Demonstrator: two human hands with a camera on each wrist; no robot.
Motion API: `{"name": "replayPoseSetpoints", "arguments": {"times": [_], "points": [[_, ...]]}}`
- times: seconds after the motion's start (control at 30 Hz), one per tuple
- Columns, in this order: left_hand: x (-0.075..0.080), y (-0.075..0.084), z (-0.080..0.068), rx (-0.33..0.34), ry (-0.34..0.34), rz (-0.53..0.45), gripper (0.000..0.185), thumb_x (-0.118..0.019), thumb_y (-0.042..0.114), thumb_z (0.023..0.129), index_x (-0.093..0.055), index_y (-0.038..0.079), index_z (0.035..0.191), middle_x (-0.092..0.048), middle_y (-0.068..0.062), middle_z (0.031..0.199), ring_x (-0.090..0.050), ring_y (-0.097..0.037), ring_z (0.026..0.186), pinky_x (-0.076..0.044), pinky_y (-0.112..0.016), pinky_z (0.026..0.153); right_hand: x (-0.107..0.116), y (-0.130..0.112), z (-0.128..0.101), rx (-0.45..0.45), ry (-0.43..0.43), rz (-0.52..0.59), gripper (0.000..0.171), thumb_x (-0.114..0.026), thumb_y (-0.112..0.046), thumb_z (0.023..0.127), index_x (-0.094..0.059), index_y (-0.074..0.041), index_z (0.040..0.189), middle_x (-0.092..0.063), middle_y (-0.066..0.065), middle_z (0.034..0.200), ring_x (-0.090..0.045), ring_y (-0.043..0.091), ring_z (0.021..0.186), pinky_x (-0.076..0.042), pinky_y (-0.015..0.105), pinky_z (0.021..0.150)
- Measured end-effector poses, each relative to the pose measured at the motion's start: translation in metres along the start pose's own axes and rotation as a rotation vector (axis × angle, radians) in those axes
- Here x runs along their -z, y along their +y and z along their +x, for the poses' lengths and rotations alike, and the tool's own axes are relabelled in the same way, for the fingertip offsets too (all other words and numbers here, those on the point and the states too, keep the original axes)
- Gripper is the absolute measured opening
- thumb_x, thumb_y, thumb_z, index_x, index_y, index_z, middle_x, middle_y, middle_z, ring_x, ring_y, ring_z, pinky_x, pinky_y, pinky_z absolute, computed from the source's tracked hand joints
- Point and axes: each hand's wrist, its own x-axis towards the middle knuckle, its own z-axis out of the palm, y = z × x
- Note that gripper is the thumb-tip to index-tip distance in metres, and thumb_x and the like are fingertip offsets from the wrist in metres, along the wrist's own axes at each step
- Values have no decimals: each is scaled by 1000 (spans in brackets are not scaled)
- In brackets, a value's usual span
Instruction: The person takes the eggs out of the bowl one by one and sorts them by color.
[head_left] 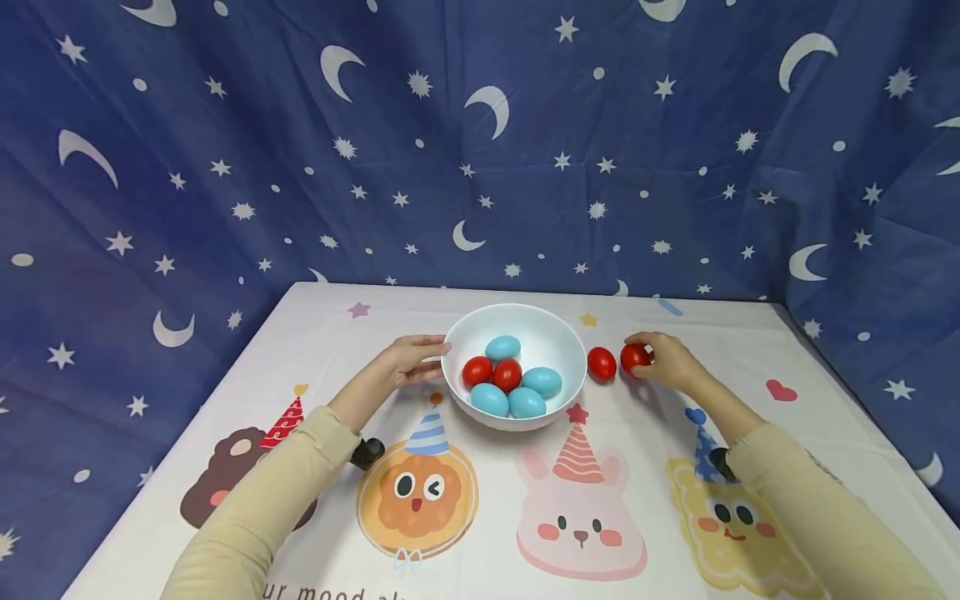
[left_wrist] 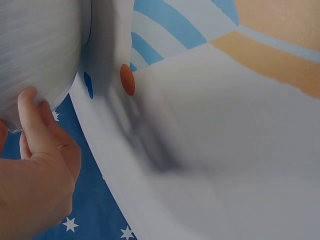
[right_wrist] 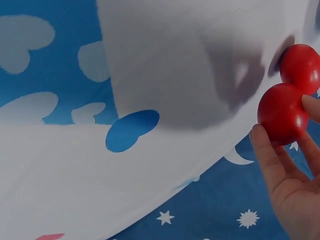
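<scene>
A white bowl (head_left: 514, 317) holds two red eggs (head_left: 507, 376) and several light-blue eggs (head_left: 542, 382). My left hand (head_left: 412, 360) grips the bowl at its left side; in the left wrist view, fingers (left_wrist: 35, 122) of that hand lie against the bowl's outer wall (left_wrist: 40, 55). To the right of the bowl, my right hand (head_left: 670, 362) pinches a red egg (right_wrist: 283, 114) between thumb and fingers. Another red egg (head_left: 602, 364) sits on the cloth between the bowl and this hand.
A white tablecloth (head_left: 337, 325) printed with cartoon faces covers the table. Behind it hangs a dark blue curtain (head_left: 420, 250) with moons and stars. Black round objects (head_left: 367, 452) show beside both forearms, partly hidden by the sleeves.
</scene>
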Motion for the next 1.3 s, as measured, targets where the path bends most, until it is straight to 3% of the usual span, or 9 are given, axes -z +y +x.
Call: {"name": "replayPoseSetpoints", "arguments": {"times": [0.17,0.8,0.97,1.17,1.3], "points": [[1,-4,1,4,9,-4,50,-60,15,93,-45,9,140,-47,-14,137,-61,-10,81,-61,-18,68,-7,3,4,-1,-27,5,44,-70,0,76,-57,12,116,-59,31,111,-58,39,93,-55,54,88],[2,-4,-2,10,2,-3,50,-60,15,93,-44,10,140,-52,-8,123,-60,-9,80,-61,-18,70,-5,3,10,-34,-139,17,43,-69,-1,78,-55,11,117,-56,33,114,-56,42,100,-54,53,92],[2,-4,-2,10,4,-9,50,-60,15,93,-45,10,140,-52,-7,121,-61,-9,78,-61,-18,69,-5,5,10,-39,-141,24,44,-68,-2,79,-54,11,119,-56,33,115,-57,42,99,-55,52,92],[0,-1,-1,7,4,-9,49,-60,16,93,-46,10,139,-52,-8,124,-61,-10,82,-60,-21,77,-4,5,10,-48,-133,22,46,-69,-5,79,-54,10,120,-56,32,116,-57,41,98,-55,52,91],[-1,-1,1,6,-5,-14,49,-60,15,93,-45,9,139,-52,-8,123,-61,-10,80,-61,-20,75,-3,6,10,-61,-132,21,47,-71,-6,79,-54,10,120,-56,32,116,-56,41,100,-55,52,92]]}}
